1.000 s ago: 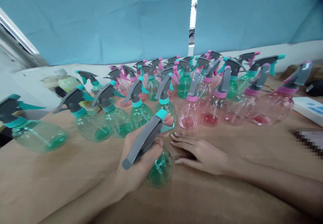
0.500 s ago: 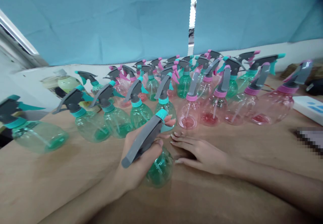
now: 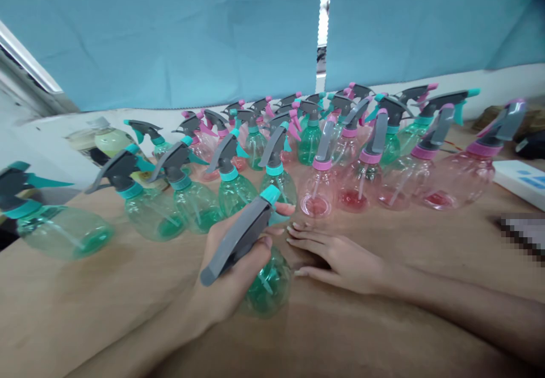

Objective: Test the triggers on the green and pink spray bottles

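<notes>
My left hand [image 3: 232, 278] is wrapped round the neck of a green spray bottle [image 3: 270, 287] with a grey and teal trigger head. The bottle stands on the table close to me, and its collar is hidden by my fingers. My right hand [image 3: 340, 259] rests on the tabletop just right of that bottle, fingers stretched out and holding nothing. Beyond my hands stands a front row of bottles: green spray bottles [image 3: 198, 199] toward the left and pink spray bottles [image 3: 360, 185] toward the right.
More green and pink spray bottles crowd behind the front row. A pale round bottle [image 3: 113, 139] stands at the back left. On the right lie a white box [image 3: 522, 182] and a pixelated flat object [image 3: 523, 233]. Blue sheeting [image 3: 191, 37] covers the back wall.
Almost nothing differs. The view has shifted slightly, and the sprayer head in my left hand sits a touch further left. My right hand stays flat on the table.
</notes>
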{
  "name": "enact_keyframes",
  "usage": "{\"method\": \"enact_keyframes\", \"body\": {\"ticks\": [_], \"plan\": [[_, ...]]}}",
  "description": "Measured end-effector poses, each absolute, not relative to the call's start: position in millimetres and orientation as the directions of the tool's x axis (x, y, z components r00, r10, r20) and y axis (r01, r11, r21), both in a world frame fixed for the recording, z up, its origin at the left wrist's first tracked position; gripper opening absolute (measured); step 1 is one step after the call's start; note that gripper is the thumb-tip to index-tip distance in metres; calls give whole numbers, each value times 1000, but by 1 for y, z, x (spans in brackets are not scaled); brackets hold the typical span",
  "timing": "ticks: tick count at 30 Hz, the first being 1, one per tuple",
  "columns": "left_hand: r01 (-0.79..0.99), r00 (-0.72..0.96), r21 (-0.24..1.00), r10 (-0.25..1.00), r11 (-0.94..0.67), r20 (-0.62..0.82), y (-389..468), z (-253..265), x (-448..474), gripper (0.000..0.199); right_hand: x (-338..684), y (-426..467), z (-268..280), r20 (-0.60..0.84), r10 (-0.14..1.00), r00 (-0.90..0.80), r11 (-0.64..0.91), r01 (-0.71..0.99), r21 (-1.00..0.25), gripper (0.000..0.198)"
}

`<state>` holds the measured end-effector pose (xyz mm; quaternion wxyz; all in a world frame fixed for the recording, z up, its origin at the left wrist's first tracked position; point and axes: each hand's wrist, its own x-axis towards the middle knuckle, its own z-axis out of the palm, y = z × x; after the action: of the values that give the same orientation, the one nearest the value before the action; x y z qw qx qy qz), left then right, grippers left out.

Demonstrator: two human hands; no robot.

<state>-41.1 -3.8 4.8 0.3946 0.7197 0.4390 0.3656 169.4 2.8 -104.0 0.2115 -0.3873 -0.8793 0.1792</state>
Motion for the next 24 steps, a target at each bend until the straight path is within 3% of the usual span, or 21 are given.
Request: {"method": "enact_keyframes", "body": {"ticks": [10, 19, 24], "plan": [[355, 374, 867, 903, -351, 212, 1, -14, -54, 35, 170, 2, -102, 230, 761, -606, 632, 615, -472, 63], [385, 369, 853, 906, -352, 207, 1, -11, -54, 28, 169, 2, -102, 236, 765, -599, 626, 605, -493, 63], [402, 328, 826, 904, -396, 274, 0, -6, -51, 18, 169, 3, -103, 246, 751, -612, 645, 602, -470, 64]]}}
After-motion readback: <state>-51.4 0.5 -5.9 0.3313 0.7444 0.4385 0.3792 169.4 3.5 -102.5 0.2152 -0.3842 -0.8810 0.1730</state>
